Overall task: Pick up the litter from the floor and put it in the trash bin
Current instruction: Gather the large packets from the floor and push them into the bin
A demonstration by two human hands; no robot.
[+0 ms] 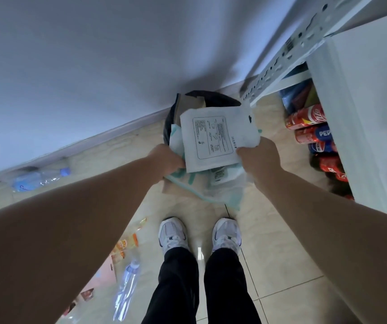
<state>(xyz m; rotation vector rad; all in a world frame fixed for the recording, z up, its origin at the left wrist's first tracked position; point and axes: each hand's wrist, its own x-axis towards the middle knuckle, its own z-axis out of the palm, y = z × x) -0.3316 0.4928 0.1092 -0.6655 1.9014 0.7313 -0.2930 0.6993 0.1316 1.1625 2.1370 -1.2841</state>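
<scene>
Both bare forearms extend forward and downward from the lower corners of the frame and converge at centre. The left hand [168, 159] is closed on the left edge of a bundle of litter [218, 136]; the right hand [257, 157] is closed on its lower right corner. The bundle is held directly above the trash bin [211, 95].

The top item of the bundle is a flat white packet with a black-outlined printed panel; the print is too small to read. Beneath it are further white and teal packets, clear plastic film and a brown paper piece, which hang below the hands. The bin is dark, stands against the base of the white wall [94, 54], and already contains brown cardboard.

The floor [281, 253] is glossy beige tile with dark grout lines. Two white shoes [172, 235] and dark trouser legs stand just behind the bin. Litter on the floor at left: one clear plastic bottle [38, 178] near the skirting, a second bottle [127, 288], and orange-printed wrappers [124, 246]. At right, a white metal shelf unit [363, 101] holds red and blue soft-drink cans [314, 129] on its lowest level.
</scene>
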